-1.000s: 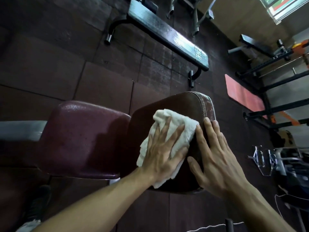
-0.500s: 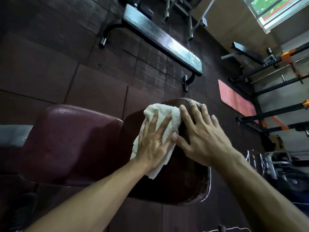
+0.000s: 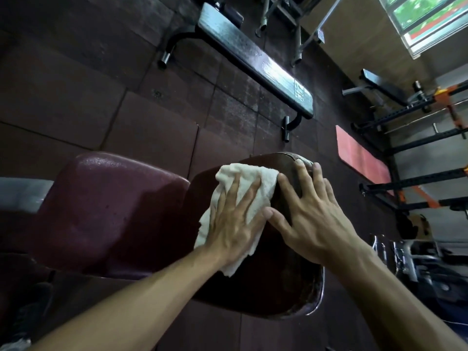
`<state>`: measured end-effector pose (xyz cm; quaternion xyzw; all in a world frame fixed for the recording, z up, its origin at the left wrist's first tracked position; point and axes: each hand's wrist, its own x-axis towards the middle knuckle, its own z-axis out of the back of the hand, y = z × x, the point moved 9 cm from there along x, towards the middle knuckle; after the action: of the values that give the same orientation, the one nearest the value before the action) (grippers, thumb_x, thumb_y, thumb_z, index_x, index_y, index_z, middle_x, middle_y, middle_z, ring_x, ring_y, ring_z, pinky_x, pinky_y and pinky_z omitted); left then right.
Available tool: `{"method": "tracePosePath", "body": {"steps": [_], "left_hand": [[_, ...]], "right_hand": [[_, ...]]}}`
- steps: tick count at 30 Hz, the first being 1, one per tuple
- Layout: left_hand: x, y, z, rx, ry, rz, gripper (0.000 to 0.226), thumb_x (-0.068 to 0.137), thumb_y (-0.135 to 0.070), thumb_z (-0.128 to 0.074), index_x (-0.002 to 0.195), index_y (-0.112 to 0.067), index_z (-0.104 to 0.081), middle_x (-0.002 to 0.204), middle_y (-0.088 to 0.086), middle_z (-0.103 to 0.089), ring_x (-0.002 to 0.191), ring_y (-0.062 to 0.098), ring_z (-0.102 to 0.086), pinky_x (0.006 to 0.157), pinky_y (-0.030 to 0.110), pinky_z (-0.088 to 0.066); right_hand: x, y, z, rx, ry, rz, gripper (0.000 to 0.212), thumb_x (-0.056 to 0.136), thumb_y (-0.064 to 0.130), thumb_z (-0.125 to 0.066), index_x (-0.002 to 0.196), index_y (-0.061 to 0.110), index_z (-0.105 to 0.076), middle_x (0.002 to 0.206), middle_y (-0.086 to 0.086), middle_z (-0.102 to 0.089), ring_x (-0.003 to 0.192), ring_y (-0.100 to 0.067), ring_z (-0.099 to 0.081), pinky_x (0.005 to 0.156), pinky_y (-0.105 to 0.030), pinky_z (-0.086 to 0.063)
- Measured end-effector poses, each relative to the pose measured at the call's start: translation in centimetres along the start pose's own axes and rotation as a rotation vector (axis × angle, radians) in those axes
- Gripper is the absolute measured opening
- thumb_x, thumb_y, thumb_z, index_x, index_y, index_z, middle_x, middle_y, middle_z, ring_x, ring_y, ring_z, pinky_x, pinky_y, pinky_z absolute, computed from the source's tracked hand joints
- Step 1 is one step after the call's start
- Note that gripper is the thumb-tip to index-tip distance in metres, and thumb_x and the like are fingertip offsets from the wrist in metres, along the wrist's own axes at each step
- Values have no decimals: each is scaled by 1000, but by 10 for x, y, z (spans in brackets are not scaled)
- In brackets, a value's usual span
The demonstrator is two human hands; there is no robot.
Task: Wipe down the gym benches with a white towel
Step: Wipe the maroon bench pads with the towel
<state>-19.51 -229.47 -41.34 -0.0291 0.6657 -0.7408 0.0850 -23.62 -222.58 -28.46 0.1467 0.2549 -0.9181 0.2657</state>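
Note:
A white towel (image 3: 255,181) lies bunched on the dark brown seat pad (image 3: 273,282) of the bench in front of me. My left hand (image 3: 235,224) presses flat on the towel, fingers spread over it. Just to its right, my right hand (image 3: 311,219) rests flat on the bare pad, fingertips reaching the worn far edge, thumb touching the towel. The maroon back pad (image 3: 109,211) of the same bench adjoins on the left and glistens with droplets.
A black flat bench (image 3: 253,57) stands across the rubber-tiled floor beyond. A red mat (image 3: 362,155) lies at the right beside black racks (image 3: 417,183) with orange straps. Metal equipment (image 3: 405,259) crowds the lower right. A dark shoe (image 3: 27,312) shows lower left.
Both hands slid the towel up toward the far end of the brown pad. My right hand moved from the pad's right side to its far edge, close against the towel.

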Motion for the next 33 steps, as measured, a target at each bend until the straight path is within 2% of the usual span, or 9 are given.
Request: {"method": "tracePosePath", "body": {"steps": [4, 8, 10, 15, 19, 25, 27, 30, 33], "left_hand": [[-50, -14, -2, -1, 1, -74, 59, 93, -69, -25, 145, -67, 3, 161, -19, 26, 147, 10, 29, 120, 48, 5], [-86, -27, -5, 12, 23, -90, 62, 93, -71, -21, 150, -60, -2, 162, -16, 26, 147, 15, 31, 117, 48, 9], [-90, -27, -9, 6, 37, -44, 62, 90, -73, -20, 148, -63, 0, 161, -19, 27, 147, 12, 31, 117, 49, 7], [-34, -3, -8, 86, -3, -44, 65, 89, -81, -18, 148, -63, 3, 165, -14, 17, 152, 16, 19, 122, 56, -5], [-1, -2, -4, 83, -27, -24, 63, 88, -81, -21, 146, -66, 0, 165, -17, 14, 152, 18, 17, 121, 58, -4], [-87, -27, -11, -13, -16, -101, 58, 94, -72, -19, 148, -64, 1, 161, -23, 23, 148, 12, 29, 118, 50, 6], [-108, -32, -14, -18, -18, -97, 57, 95, -70, -18, 149, -62, -3, 163, -23, 19, 149, 14, 28, 119, 54, 8], [-110, -37, -15, -30, -56, -135, 55, 98, -65, -23, 152, -57, -10, 165, -19, 13, 151, 20, 23, 118, 63, 1], [-97, -40, -12, 57, -76, -179, 55, 99, -63, -26, 152, -56, -14, 166, -17, 8, 152, 21, 20, 116, 67, -7]], "right_hand": [[-4, 4, 1, -92, 16, 34, 101, 85, 83, 8, 164, 21, -2, 168, -7, 22, 152, -24, 30, 121, -42, 16], [-13, 5, 1, -119, -7, 65, 105, 86, 85, 13, 163, 20, -17, 170, -5, 8, 155, -23, 19, 124, -49, 10], [-13, 3, -1, -125, 7, 63, 105, 85, 85, 15, 163, 21, -14, 170, -4, 10, 154, -22, 21, 123, -50, 14], [-6, 0, 5, -140, -27, 63, 99, 87, 81, 14, 163, 25, -16, 172, 0, 4, 155, -17, 17, 124, -51, 9], [7, -12, 14, -149, -64, 27, 92, 89, 79, 7, 163, 29, -16, 172, 7, 0, 157, -15, 10, 124, -52, 5], [17, -6, 18, -228, -3, 85, 104, 80, 84, 18, 163, 27, -6, 172, 1, 6, 157, -15, 13, 126, -49, 5], [15, -4, 20, -210, -12, 91, 105, 79, 81, 22, 163, 27, -11, 172, 0, 3, 158, -16, 9, 126, -46, 3], [24, -4, 23, -190, -37, 102, 96, 85, 74, 13, 162, 27, -19, 172, -2, -6, 158, -19, 2, 127, -42, 0], [47, 1, 20, -238, 0, 149, 79, 92, 65, -11, 161, 28, -23, 171, -3, -10, 159, -23, 0, 127, -42, -3]]}}
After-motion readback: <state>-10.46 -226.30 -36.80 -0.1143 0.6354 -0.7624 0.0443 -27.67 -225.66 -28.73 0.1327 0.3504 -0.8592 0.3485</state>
